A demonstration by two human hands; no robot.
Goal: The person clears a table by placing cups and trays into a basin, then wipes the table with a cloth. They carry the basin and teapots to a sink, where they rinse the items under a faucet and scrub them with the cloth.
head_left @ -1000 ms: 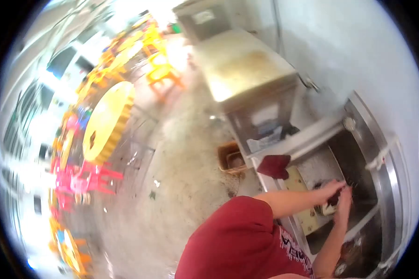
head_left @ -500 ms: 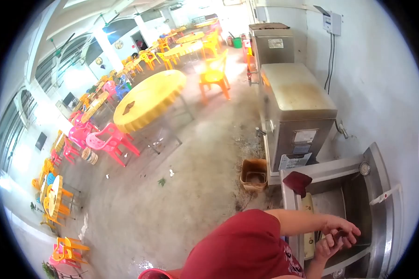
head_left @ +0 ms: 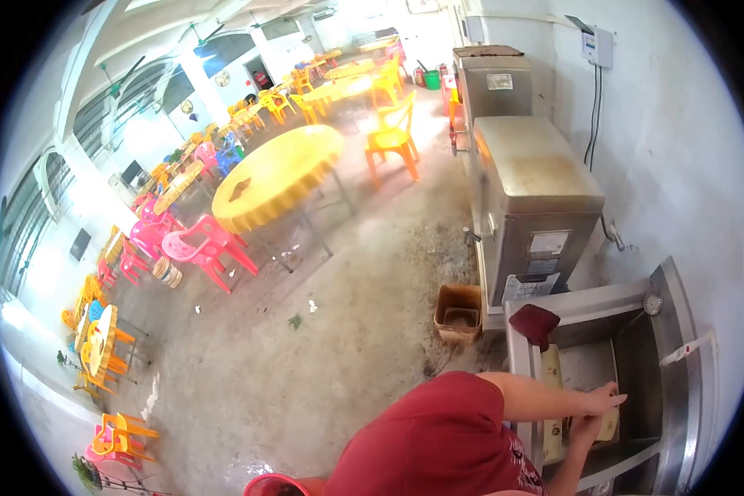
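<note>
Left hand (head_left: 601, 401) beside right hand (head_left: 585, 430) over metal sink (head_left: 688, 388), lower right, left fingers narrowly parted, right fingers' state unclear, maroon cloth (head_left: 534, 324) on rim.

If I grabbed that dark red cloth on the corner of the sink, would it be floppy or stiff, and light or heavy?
The dark red cloth would probably sag, since its outline looks soft and uneven. It's small beside the sink, so likely light, though I can't tell whether it's wet.
</note>
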